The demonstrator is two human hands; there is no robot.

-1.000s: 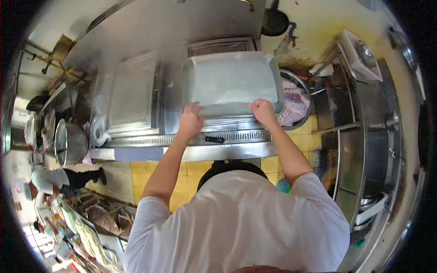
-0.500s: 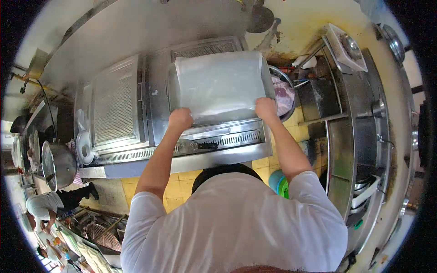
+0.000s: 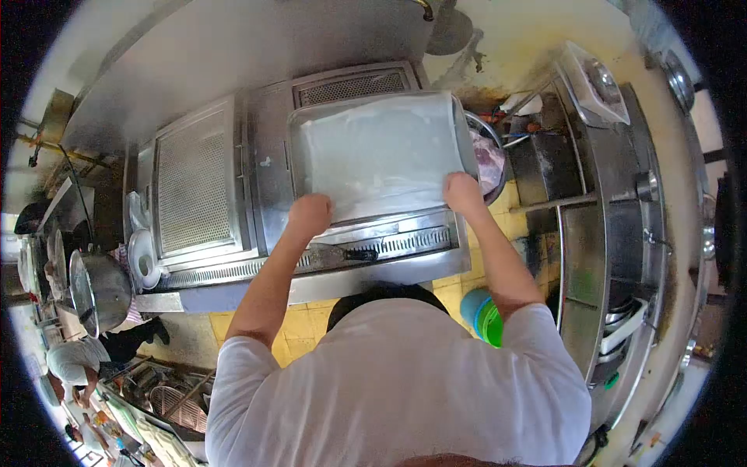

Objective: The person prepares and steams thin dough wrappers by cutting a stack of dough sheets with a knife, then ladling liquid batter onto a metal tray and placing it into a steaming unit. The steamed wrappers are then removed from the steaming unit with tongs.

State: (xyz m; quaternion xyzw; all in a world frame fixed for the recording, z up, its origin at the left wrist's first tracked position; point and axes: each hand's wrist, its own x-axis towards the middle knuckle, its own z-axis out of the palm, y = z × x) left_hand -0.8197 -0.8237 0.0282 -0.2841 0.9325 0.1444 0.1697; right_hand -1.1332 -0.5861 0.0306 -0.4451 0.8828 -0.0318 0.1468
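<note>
A wet-looking white cloth (image 3: 377, 156) lies spread in a shallow rectangular metal tray (image 3: 292, 156), on the right part of the steel counter. My left hand (image 3: 311, 214) is closed at the cloth's near left corner. At the near right corner, my right hand (image 3: 464, 192) is closed on it too. The fingertips are hidden under both fists. A scraper-like tool with a black handle (image 3: 362, 254) rests on the slotted front strip, between my forearms. Beyond the tray, a perforated metal panel (image 3: 354, 87) shows.
Another perforated panel (image 3: 194, 191) is set in the counter at left. Raw meat (image 3: 488, 162) lies in a bowl behind the right hand. A large pot (image 3: 105, 288) stands at far left. A green bucket (image 3: 490, 323) is on the floor. Steel shelving (image 3: 583, 257) stands right. A person (image 3: 74, 358) bends at lower left.
Both hands have moved slightly toward me and to the right. The cloth's far edge has drawn in from the tray's far rim, which now shows.
</note>
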